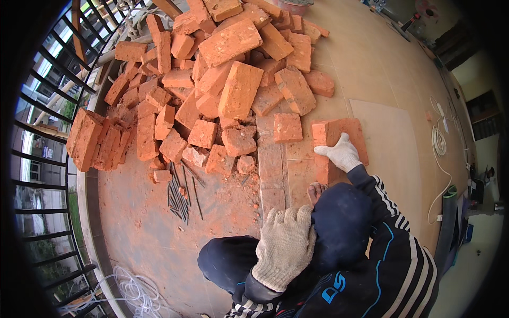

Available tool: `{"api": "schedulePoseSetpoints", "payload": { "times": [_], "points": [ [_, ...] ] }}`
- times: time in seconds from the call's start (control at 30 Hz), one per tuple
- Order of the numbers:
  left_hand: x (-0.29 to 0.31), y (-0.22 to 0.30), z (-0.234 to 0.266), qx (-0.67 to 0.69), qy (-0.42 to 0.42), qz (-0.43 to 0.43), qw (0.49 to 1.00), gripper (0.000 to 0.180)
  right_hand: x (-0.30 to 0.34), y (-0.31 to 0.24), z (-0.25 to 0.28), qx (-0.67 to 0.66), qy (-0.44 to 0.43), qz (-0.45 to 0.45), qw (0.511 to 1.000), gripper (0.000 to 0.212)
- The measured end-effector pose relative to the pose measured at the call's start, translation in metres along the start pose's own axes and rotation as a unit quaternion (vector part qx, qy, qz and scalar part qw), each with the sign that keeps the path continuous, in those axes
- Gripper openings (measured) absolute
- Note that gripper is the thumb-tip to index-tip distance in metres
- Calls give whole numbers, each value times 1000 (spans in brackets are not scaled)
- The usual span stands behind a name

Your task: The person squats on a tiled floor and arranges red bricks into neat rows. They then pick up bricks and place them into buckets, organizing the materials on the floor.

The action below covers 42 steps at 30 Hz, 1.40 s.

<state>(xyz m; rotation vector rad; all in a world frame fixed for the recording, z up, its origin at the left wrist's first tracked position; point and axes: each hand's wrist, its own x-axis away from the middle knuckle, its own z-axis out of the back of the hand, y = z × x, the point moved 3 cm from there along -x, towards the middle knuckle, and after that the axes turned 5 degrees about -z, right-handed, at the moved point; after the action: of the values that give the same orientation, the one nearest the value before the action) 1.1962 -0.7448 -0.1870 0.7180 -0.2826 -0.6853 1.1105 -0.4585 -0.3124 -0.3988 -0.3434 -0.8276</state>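
My right hand (341, 153), in a white work glove, grips the near edge of a red brick (344, 133) standing on the tiled floor. My left hand (286, 241), also gloved, rests with its fingers curled over my dark-trousered knee (339, 222) and holds nothing. I am crouched, and a bare foot (316, 190) shows beside the brick. A row of flat bricks (272, 169) runs from my knee toward a big heap of broken red bricks (222, 90).
Several dark steel nails (180, 196) lie in the brick dust at the left. A black metal railing (47, 159) curves along the left edge, with white cable (132, 291) coiled below it. More white cable (439, 143) lies on the tiles at right.
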Motion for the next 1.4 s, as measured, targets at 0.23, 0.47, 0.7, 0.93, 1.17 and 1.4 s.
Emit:
{"api": "schedulePoseSetpoints", "payload": {
  "times": [0.23,0.47,0.7,0.93,1.17,1.4],
  "points": [
    [-1,-4,5,25,-16,0,1000,42,-22,3,-16,124,51,-70,989,119],
    [-8,-18,1,27,0,40,999,43,-32,-11,-35,167,105,-49,979,110],
    [-40,-39,-21,95,-70,92,989,52,-33,21,-53,101,215,71,969,103],
    [-159,-121,-167,417,93,240,872,65,-43,37,-54,39,208,146,966,90],
    [-215,-95,-279,389,240,216,863,72,-88,138,16,-128,281,189,932,65],
    [-220,-105,-277,321,193,146,915,68,-174,204,-43,-453,-107,62,883,80]
  ]
}}
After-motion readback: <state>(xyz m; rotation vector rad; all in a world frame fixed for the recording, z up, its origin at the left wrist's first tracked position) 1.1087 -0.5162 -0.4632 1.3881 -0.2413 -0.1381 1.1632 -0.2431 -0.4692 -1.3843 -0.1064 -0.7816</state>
